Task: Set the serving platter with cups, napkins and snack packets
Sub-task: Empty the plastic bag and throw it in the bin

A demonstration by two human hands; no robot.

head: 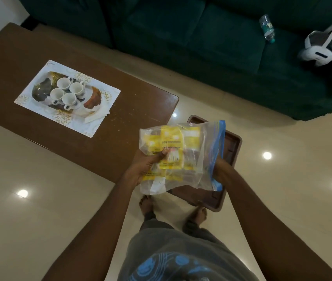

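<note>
I hold a clear zip bag (197,142) full of yellow snack packets (171,138) in front of me. My left hand (144,167) grips its lower left side, thumb on top. My right hand (221,165) holds the blue zip edge; the bag hides most of its fingers. On the brown table (120,126) at the left lies a patterned platter (43,88) on a white placemat (104,98). Several white cups (63,83) stand on the platter. White napkins (98,116) lie at its right edge.
A brown tray (234,145) sits on the floor under the bag, beside the table's end. A dark green sofa (181,37) runs along the far side, with a water bottle (266,29) and a white headset (319,47) on it. My feet stand on pale tiles.
</note>
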